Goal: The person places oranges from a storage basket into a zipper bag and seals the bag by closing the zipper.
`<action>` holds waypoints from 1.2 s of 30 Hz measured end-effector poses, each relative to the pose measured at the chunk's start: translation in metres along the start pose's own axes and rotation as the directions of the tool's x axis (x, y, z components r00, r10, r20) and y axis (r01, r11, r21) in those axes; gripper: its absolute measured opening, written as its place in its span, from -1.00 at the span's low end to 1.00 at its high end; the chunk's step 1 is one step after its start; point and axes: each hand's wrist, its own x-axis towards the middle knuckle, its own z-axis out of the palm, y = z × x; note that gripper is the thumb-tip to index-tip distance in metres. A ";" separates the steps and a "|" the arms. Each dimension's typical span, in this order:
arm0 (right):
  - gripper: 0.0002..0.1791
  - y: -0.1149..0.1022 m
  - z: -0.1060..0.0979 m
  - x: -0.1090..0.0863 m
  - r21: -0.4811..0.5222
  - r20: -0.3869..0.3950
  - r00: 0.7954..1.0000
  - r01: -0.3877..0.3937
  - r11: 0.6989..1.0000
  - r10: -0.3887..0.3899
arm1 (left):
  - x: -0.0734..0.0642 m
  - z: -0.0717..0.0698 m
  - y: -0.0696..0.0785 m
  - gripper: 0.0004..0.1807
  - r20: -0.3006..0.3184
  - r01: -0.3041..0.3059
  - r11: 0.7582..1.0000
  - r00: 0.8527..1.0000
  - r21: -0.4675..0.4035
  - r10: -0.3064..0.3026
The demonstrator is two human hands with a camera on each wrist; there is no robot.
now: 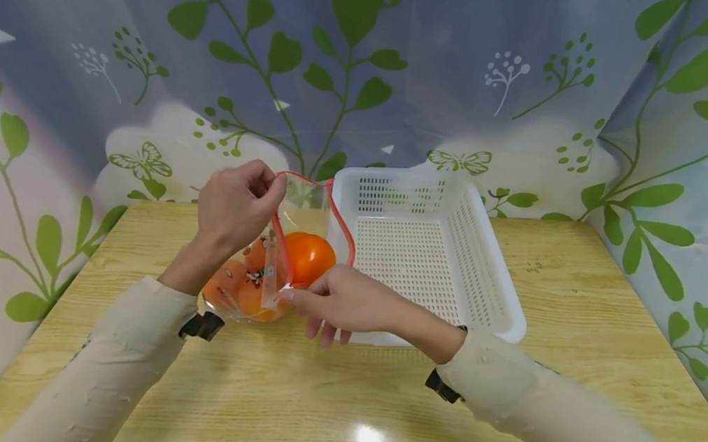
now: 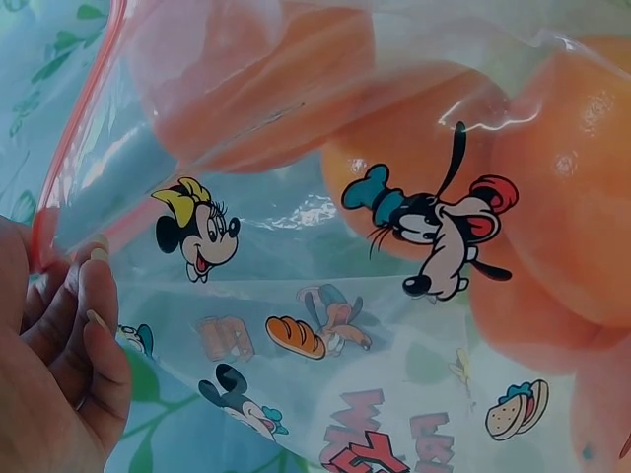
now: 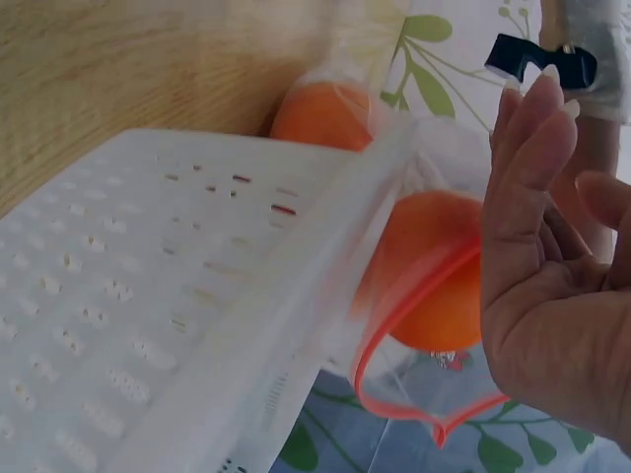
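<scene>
A clear zip bag [image 1: 266, 269] with a red rim and printed cartoon characters stands on the table with its mouth spread. Several shiny orange round fruits [image 2: 419, 128] fill it; their exact kind is unclear. One orange fruit [image 1: 308, 258] shows uncovered through the mouth. At the bag's far left, my left hand [image 1: 236, 200] pinches the red rim between thumb and fingers. My right hand [image 1: 353, 302] pinches the near side of the mouth with thumb and forefinger, its other fingers hanging loosely below. In the right wrist view, the right fingertips' contact with the bag is hidden.
A white perforated plastic basket [image 1: 494, 275] stands right beside the bag, its bare floor visible. Both rest on a wooden-patterned table [image 1: 288, 398]. A leaf-patterned curtain [image 1: 443, 67] hangs behind and at both sides.
</scene>
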 end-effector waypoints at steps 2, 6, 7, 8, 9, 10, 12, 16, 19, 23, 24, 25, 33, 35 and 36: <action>-0.42 -0.002 0.006 0.004 0.018 -0.010 1.000 -0.012 1.000 0.013 | 0.000 0.001 0.000 -0.70 0.000 -0.002 1.000 1.000 -0.002 0.002; -0.35 -0.003 0.014 0.011 0.067 -0.037 0.998 -0.039 0.997 0.041 | 0.000 0.001 0.000 -0.70 -0.004 -0.011 1.000 1.000 -0.005 0.011; -0.34 -0.003 0.016 0.012 0.080 -0.041 0.998 -0.043 0.996 0.046 | 0.000 0.001 0.000 -0.70 -0.006 -0.013 1.000 1.000 -0.005 0.013; -0.33 -0.003 0.018 0.014 0.096 -0.048 0.998 -0.041 0.995 0.046 | -0.001 0.001 0.000 -0.70 -0.007 -0.013 1.000 1.000 -0.004 0.013; -0.35 -0.003 0.019 0.015 0.111 -0.053 0.998 -0.038 0.993 0.044 | -0.001 0.001 0.000 -0.70 -0.007 -0.013 1.000 1.000 -0.004 0.013; -0.40 -0.003 0.020 0.015 0.124 -0.060 0.997 -0.032 0.992 0.039 | 0.000 0.000 0.000 -0.70 -0.007 -0.012 1.000 1.000 -0.002 0.012; -0.48 -0.001 0.021 0.016 0.134 -0.075 0.997 -0.018 0.991 0.028 | 0.000 0.000 0.000 -0.70 -0.006 -0.009 1.000 1.000 0.000 0.009; -0.64 0.002 0.019 0.016 0.139 -0.087 0.996 0.010 0.990 0.002 | 0.000 -0.003 -0.001 -0.69 -0.007 0.003 1.000 1.000 0.006 -0.003; -0.66 0.003 0.016 0.015 0.133 -0.093 0.996 0.017 0.991 -0.004 | 0.001 -0.005 -0.002 -0.69 -0.010 0.015 1.000 1.000 0.007 -0.014; -0.65 0.004 0.008 0.011 0.062 -0.136 0.990 0.036 0.997 -0.027 | 0.002 -0.010 -0.003 -0.69 -0.026 0.031 0.999 0.999 0.008 -0.031; -0.64 0.005 0.005 0.011 0.040 -0.152 0.988 0.045 0.998 -0.038 | 0.002 -0.011 -0.003 -0.69 -0.031 0.038 0.999 0.999 0.008 -0.037; -0.63 0.005 0.003 0.010 0.013 -0.169 0.984 0.051 0.999 -0.048 | 0.003 -0.013 -0.003 -0.70 -0.035 0.047 0.999 0.998 0.009 -0.047; -0.64 0.007 -0.011 0.009 -0.125 -0.280 0.954 0.070 0.990 -0.103 | 0.006 -0.021 -0.003 -0.72 -0.054 0.093 0.996 0.994 0.003 -0.093; -0.69 0.006 -0.013 0.011 -0.151 -0.296 0.949 0.064 0.986 -0.107 | 0.006 -0.023 -0.004 -0.71 -0.057 0.101 0.995 0.993 -0.001 -0.101; -0.70 0.006 -0.013 0.011 -0.163 -0.304 0.947 0.060 0.985 -0.108 | 0.006 -0.024 -0.005 -0.71 -0.057 0.105 0.994 0.993 -0.003 -0.105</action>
